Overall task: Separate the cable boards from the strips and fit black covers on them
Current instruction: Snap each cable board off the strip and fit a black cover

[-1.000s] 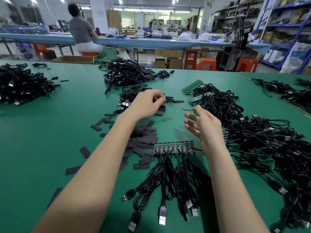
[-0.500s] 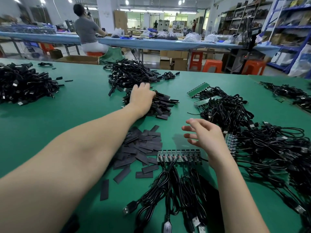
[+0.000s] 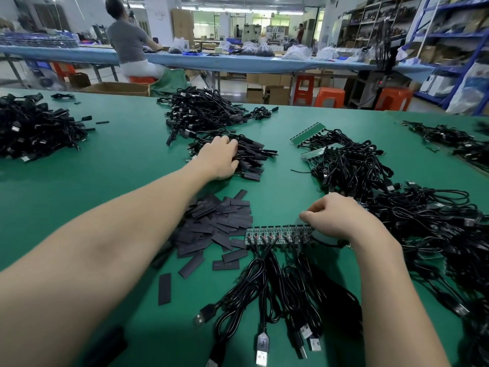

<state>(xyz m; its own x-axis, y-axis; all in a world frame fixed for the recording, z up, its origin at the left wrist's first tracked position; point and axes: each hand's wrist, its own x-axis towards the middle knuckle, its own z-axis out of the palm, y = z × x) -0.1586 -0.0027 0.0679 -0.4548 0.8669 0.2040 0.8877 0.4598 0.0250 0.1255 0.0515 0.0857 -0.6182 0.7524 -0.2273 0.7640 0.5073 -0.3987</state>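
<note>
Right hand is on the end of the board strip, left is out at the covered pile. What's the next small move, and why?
Probably bring the left hand back to the strip of boards to steady it. The right hand grips only the strip's right end, the boards look still joined with cables attached, and snapping one off likely needs both hands. The loose black covers lie right beside it.

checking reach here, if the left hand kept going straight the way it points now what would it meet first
The left hand already rests on the small pile of covered cables; straight on, it would probably reach the bigger cable heap behind, though depth is unclear.
</note>
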